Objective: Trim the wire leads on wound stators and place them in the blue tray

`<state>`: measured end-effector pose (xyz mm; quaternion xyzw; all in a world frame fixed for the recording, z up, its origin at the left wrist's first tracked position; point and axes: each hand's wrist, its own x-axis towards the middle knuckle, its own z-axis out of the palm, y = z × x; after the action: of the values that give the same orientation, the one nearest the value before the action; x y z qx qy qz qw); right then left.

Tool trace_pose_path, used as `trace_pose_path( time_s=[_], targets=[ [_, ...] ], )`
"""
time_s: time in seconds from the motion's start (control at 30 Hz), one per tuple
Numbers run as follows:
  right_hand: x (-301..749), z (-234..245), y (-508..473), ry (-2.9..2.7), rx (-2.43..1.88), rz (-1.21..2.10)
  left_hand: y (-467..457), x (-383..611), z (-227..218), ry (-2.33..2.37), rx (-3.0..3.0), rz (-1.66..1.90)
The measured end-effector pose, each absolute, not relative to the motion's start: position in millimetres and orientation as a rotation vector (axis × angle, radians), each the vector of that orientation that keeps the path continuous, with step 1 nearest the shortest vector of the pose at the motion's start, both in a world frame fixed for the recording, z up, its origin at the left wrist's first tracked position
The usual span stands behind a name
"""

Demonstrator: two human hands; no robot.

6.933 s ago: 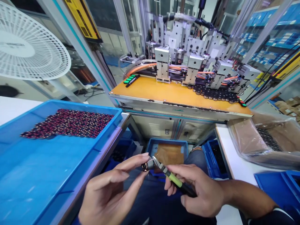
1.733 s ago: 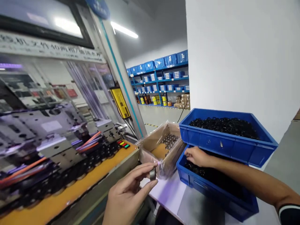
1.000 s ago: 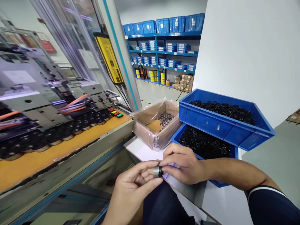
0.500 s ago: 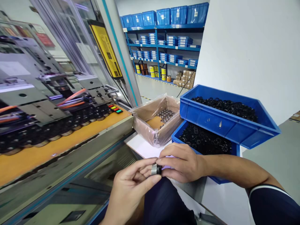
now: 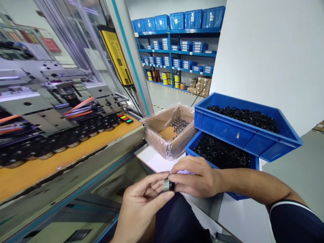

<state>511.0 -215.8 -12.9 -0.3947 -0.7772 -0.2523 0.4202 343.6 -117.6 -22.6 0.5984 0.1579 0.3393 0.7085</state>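
My left hand (image 5: 141,206) pinches a small silver metal ring (image 5: 166,185) between thumb and fingers, low in the middle of the view. My right hand (image 5: 194,177) meets it from the right, its fingertips closed on a small black part (image 5: 171,185) pressed against the ring. Both hands hover over my lap, just in front of a white table edge (image 5: 157,161). Right behind my right hand sits a lower blue bin (image 5: 199,160) full of black rings.
An upper blue bin (image 5: 243,131) of black rings is stacked askew on the lower one. A plastic-lined cardboard box (image 5: 164,135) holds metal rings. To the left stands a machine with an orange deck (image 5: 63,158) and rows of dark parts. Blue shelving (image 5: 177,47) fills the background.
The pliers seen at first are gone. My right hand reached into the lower blue bin, then came back to the ring in my left hand. The hands have hardly shifted in the last half second.
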Motion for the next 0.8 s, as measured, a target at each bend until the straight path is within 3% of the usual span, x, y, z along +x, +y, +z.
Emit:
trace_pose_path(
  time_s=[0.8],
  targets=[
    [512.5, -13.3, -214.1, -1.954, -0.984, -0.628, -111.0, 335.9, -41.1, 0.376, 1.353, 0.679]
  ],
)
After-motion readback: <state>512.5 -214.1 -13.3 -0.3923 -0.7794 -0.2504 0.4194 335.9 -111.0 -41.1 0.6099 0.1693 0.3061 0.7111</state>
